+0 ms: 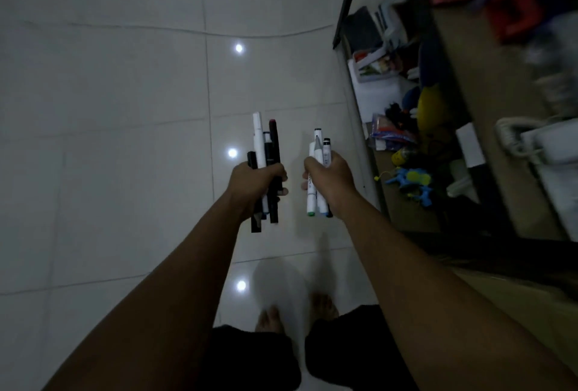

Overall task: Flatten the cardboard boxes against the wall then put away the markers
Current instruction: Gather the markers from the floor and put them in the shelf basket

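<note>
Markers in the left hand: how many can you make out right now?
4 in the left hand: a white marker, a dark red-capped marker, a grey-tipped one between them, a black one leftmost. More may hide behind.

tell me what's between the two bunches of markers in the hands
Nothing: in the head view only bare tiled floor shows in the gap between the left hand's markers and the right hand's markers.
</note>
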